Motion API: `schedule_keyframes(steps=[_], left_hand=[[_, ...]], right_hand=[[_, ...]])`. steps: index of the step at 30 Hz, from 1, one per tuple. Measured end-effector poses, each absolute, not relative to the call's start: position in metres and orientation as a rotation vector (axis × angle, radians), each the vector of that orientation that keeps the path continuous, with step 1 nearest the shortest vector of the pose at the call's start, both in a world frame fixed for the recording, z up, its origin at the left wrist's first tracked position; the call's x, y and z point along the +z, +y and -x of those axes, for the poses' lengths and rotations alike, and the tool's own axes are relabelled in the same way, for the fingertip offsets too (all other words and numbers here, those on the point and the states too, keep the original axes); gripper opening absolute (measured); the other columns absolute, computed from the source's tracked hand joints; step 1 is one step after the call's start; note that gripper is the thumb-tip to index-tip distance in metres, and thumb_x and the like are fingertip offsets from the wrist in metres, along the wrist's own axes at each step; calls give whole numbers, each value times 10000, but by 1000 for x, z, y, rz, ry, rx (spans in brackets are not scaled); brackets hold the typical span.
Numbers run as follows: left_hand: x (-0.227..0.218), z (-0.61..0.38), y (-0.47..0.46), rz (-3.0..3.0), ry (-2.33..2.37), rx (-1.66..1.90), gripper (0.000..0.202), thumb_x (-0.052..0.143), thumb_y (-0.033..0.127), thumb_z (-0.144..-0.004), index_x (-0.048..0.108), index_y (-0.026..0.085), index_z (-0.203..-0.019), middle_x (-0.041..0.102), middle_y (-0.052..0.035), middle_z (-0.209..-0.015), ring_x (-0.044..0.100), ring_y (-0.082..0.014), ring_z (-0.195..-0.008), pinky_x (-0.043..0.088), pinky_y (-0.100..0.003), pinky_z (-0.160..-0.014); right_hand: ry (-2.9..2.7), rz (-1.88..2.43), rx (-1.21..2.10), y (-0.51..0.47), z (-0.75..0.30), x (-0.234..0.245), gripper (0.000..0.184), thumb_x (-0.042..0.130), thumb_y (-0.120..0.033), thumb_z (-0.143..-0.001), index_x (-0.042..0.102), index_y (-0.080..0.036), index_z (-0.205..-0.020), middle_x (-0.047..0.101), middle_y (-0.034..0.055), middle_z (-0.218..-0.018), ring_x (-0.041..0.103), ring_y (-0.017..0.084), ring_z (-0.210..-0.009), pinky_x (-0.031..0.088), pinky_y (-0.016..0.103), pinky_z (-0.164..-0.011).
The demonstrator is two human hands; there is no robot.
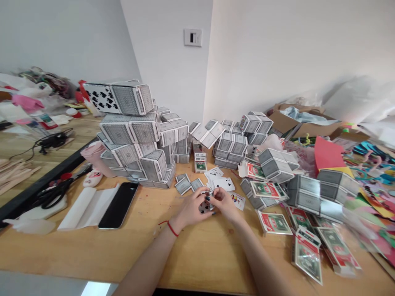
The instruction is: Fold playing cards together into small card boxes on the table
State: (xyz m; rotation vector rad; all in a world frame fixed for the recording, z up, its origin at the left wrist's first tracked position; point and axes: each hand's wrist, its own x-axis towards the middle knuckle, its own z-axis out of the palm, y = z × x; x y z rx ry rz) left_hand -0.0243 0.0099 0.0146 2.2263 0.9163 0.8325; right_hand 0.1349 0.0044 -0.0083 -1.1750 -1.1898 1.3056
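Both hands meet at the middle of the wooden table around a playing card with black pips facing up. My left hand, with a red string on its wrist, curls its fingers over the card's left and far side. From the right, my right hand pinches at the card's upper edge. Fingers hide much of it, so I cannot tell whether it is one card or several folded together. Just beyond lie loose white playing cards, a joker card and grey-backed folded cards.
Left stands a tall stack of folded-card blocks, with a phone, white paper roll and black scissors before it. More card blocks stand at the back. Card boxes lie right, near colourful craft scraps.
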Motion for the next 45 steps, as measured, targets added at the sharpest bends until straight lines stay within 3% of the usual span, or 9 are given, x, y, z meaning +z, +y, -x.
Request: schedule_keyframes(steps=[3, 6, 10, 16, 21, 25, 35, 41, 45], left_hand=[[15, 23, 13, -1852, 911, 896, 297, 578, 400, -678, 527, 164, -850, 420, -102, -1170, 505, -216, -985, 495, -312, -706], [10, 23, 18, -1359, 888, 824, 347, 479, 449, -748, 500, 160, -939, 494, -87, -1022, 561, -178, -820, 509, -307, -586], [4, 24, 22, -1033, 747, 622, 396, 573, 391, -710, 518, 142, -1013, 567, -70, -921, 575, -163, -772, 493, -311, -649], [7, 28, 26, -1101, 670, 639, 348, 657, 287, -652, 596, 102, -940, 625, -94, -948, 574, -187, -872, 447, -302, -768], [3, 28, 33, -1195, 760, 831, 471, 697, 239, -599, 564, 129, -1037, 589, -110, -1091, 544, -209, -988, 410, -361, -879], [-5, 28, 36, -1221, 808, 889, 521, 710, 205, -574, 540, 118, -1059, 577, -129, -1103, 550, -207, -985, 410, -379, -893], [-5, 23, 26, -1311, 921, 806, 610, 715, 104, -520, 481, 149, -1082, 609, -107, -999, 606, -192, -836, 514, -334, -703], [-6, 21, 26, -1400, 902, 846, 557, 679, 123, -572, 477, 152, -1090, 597, -112, -1031, 608, -184, -828, 514, -324, -697], [-12, 22, 27, -1478, 918, 862, 550, 662, 117, -588, 478, 151, -1105, 582, -118, -1055, 601, -181, -849, 505, -329, -734]], right_hand=[[-1220, 1158, 1118, 4, -136, -8, 377, 687, -332, -608, 410, -214, -835, 535, -13, -742, 509, 127, -642, 405, 245, -585], [-1331, 1097, 1015, -1, -135, -3, 607, 705, -263, -587, 345, -244, -1074, 555, 35, -960, 537, 178, -867, 417, 319, -764], [-1527, 1085, 969, -8, -132, 0, 820, 681, -207, -606, 197, -287, -1264, 503, 66, -1140, 476, 206, -1051, 329, 402, -924], [-1552, 1074, 960, -5, -136, -1, 791, 693, -241, -605, 279, -281, -1278, 398, 85, -1292, 365, 229, -1189, 281, 417, -981], [-1384, 1146, 1132, 0, -142, 1, 647, 681, -309, -620, 421, -234, -1207, 509, 99, -1190, 470, 225, -1097, 381, 388, -902], [-1261, 1150, 1207, 2, -143, 0, 665, 708, -286, -577, 442, -210, -1182, 533, 102, -1152, 496, 227, -1058, 421, 357, -849], [-1345, 1119, 1161, 0, -144, 5, 653, 689, -191, -569, 436, -249, -1168, 519, 79, -1163, 485, 212, -1030, 438, 318, -758], [-1365, 1064, 1181, -2, -140, 2, 706, 666, -140, -576, 388, -277, -1211, 495, 64, -1172, 511, 105, -650, 431, 253, -584], [-1360, 1035, 1247, -3, -139, 1, 680, 665, -141, -579, 409, -276, -1195, 474, 69, -1197, 475, 79, -580, 426, 243, -539]])
